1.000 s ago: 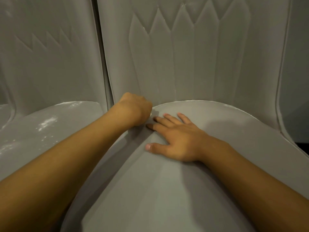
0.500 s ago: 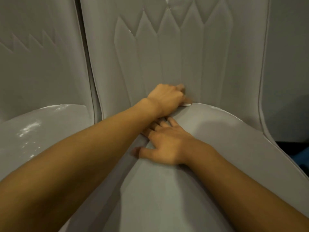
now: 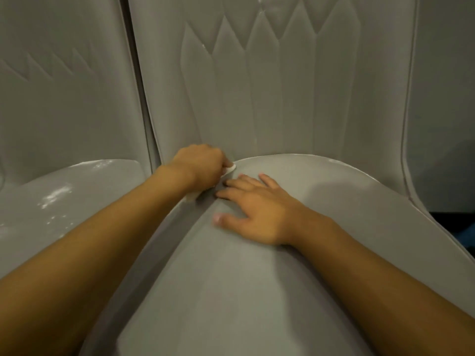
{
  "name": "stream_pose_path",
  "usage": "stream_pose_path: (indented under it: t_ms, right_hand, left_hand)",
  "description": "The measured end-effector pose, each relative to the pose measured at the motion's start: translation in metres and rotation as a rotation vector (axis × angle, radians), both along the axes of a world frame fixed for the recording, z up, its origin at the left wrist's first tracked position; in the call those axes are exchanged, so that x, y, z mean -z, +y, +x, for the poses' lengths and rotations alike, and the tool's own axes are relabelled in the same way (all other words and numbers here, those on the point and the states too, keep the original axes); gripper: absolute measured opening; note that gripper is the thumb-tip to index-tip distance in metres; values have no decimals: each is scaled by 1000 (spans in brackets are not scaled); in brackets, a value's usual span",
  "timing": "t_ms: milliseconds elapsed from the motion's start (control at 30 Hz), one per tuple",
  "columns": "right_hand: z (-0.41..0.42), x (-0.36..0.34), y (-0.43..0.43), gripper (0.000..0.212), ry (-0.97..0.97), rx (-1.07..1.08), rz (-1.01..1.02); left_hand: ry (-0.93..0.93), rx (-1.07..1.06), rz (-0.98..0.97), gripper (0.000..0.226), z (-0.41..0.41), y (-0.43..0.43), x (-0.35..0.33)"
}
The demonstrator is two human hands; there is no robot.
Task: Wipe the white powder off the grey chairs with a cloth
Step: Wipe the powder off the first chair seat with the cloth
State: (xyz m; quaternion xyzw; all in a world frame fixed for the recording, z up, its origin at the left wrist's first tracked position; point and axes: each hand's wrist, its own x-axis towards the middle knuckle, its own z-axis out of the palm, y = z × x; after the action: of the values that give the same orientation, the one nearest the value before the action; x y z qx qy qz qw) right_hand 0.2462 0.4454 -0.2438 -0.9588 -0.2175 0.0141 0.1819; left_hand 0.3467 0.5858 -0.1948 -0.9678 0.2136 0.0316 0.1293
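Bare left hand (image 3: 199, 164): only the back of it shows, with rounded knuckles and a faint crease line at the wrist. Bare right hand (image 3: 257, 209): slim fingers (image 3: 240, 185) and thumb in view, with small folds over the knuckles. Right thumbnail (image 3: 218, 217) is short, trimmed and pale, with a rounded tip. My other nails are too small to read. Bare left forearm (image 3: 102, 240) is uncovered right to the frame edge, smooth, and looks wider toward me. Bare right forearm (image 3: 372, 265) is the same, uncovered to the edge and smooth. Edges of both are slightly blurred.
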Motion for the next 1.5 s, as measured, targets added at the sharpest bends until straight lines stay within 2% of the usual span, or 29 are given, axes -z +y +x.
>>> stream_pose_path:
  t_ms: [67, 167, 233, 300, 367, 400, 433, 500, 533, 567, 600, 667, 733, 800, 867, 933, 967, 1067, 1200, 1367, 1500]
  right_hand:
    - [3, -1, -2, 45, -50, 108, 245]
    - [7, -4, -6, 47, -42, 347, 648]
    - [9, -5, -7, 54, -27, 453, 753]
    - [11, -5, -10, 59, -58, 519, 815]
    - [13, -8, -18, 56, -82, 580, 904]
    - [14, -9, -24, 54, -77, 588, 921]
    - [13, -9, -31, 53, -66, 588, 900]
    - [12, -10, -44, 54, -63, 602, 732]
    - [10, -12, -49, 55, -80, 619, 572]
    - [9, -14, -52, 56, -124, 635, 357]
    - [7, -17, -54, 57, -180, 633, 138]
    - [6, -21, -52, 61, -217, 568, -90]
    - [9, -23, -50, 60, -155, 502, -131]
    - [16, -23, -49, 45, -141, 473, -81]
    - [26, -25, -44, 28, -220, 437, 39]
    - [38, -28, -32, 30, -223, 339, 128]
    - [46, -28, -23, 35, -190, 278, 110]
    - [70, -22, -5, 34, -179, 197, -170]
    - [83, -20, -6, 39, -172, 314, -347]
    - [68, -27, -48, 20, -236, 501, -548]
    - [37, -35, -94, 27, -212, 598, -732]
  left_hand:
    - [-62, -26, -186, 37, -10, 6, 10]
    - [-23, -86, -575, 29, -20, 6, 8]
    - [156, -127, -947, 21, -36, -7, -1]
    - [498, -168, -1338, 20, -61, -26, -8]
    - [734, -191, -1576, 20, -76, -32, -4]
    - [707, -174, -1573, 20, -79, -29, 4]
    - [570, -127, -1460, 19, -77, -22, 15]
    - [237, 15, -925, 28, -72, 1, 32]
    - [137, 54, -677, 39, -72, 10, 39]
    - [84, 80, -535, 47, -74, 17, 43]
    - [80, 89, -491, 53, -75, 21, 47]
    - [95, 91, -519, 56, -79, 23, 51]
    - [83, 98, -492, 56, -80, 22, 51]
    - [88, 95, -474, 55, -79, 21, 50]
    - [92, 111, -471, 55, -79, 21, 50]
    - [79, 119, -469, 55, -79, 20, 51]
    - [74, 124, -466, 55, -78, 20, 52]
    - [66, 146, -470, 55, -79, 21, 55]
    - [68, 127, -467, 56, -78, 22, 59]
    - [80, 98, -488, 55, -80, 24, 58]
    - [74, 102, -493, 55, -80, 24, 60]
